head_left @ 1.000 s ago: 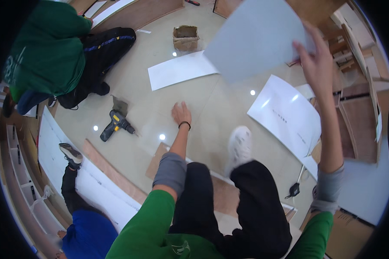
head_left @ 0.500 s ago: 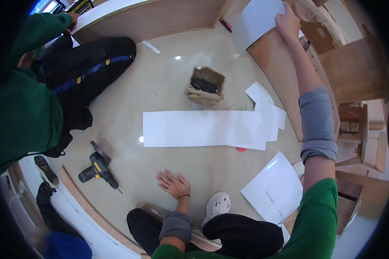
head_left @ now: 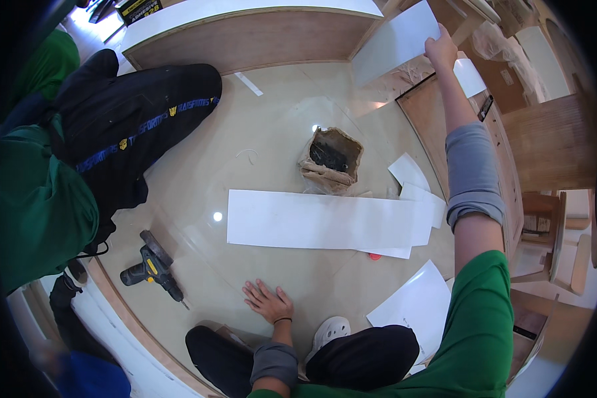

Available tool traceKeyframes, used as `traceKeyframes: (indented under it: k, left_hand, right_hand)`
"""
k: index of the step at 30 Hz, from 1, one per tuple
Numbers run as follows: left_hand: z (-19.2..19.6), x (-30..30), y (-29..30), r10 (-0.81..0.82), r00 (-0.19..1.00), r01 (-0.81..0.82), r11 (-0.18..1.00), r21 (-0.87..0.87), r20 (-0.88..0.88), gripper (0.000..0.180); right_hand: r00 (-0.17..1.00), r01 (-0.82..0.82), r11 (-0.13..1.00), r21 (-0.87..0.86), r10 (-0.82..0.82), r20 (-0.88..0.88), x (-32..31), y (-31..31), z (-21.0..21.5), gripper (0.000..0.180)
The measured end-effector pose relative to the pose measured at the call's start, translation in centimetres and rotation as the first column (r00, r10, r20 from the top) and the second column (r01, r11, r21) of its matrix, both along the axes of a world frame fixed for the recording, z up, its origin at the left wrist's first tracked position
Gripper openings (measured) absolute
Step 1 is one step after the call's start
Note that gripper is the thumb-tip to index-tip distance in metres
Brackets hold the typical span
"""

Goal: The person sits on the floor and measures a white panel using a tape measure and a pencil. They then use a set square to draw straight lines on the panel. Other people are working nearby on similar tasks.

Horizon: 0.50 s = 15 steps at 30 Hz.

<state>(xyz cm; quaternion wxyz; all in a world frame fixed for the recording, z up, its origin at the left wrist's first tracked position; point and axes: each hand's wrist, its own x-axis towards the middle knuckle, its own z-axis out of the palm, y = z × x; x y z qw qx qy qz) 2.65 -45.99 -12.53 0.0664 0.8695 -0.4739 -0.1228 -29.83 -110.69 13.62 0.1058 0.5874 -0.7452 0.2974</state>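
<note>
My right hand point(head_left: 442, 50) reaches to the far right and grips a white sheet point(head_left: 393, 44) by its edge. The sheet stands tilted beside the end of a long white-topped wooden panel point(head_left: 252, 44). On the floor near my knees, my left hand point(head_left: 270, 302) lies flat with its fingers spread, holding nothing. Ahead of it is a long white strip point(head_left: 312, 219), which overlaps smaller white pieces point(head_left: 426, 199). Another white sheet point(head_left: 408, 308) lies right of my shoe.
A cordless drill point(head_left: 154, 268) rests at the left. Beyond the strip stands a torn cardboard box point(head_left: 331, 159) with dark small items inside. A person in dark trousers point(head_left: 146, 123) kneels at the left. Wooden panels point(head_left: 431, 126) lean along the right side.
The view has tilted upward. My right hand has shifted the white sheet toward the end of the long panel, and a red and black tool there is now out of sight. My left hand stays put.
</note>
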Motion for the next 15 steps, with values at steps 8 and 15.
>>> traceKeyframes:
  k: [8,15]
  left_hand:
    - [0.0,0.4,0.2,0.016,1.0,-0.015,0.999,0.031,-0.011,0.072]
    - [0.0,0.5,0.3,0.003,1.0,-0.004,1.0,0.014,0.009,0.074]
  right_hand:
    - [0.995,-0.092,0.993,0.08,0.093,-0.018,3.7,-0.9,1.0,0.061]
    - [0.994,-0.094,0.988,0.124,0.101,-0.052,6.5,-2.2,2.2,0.064]
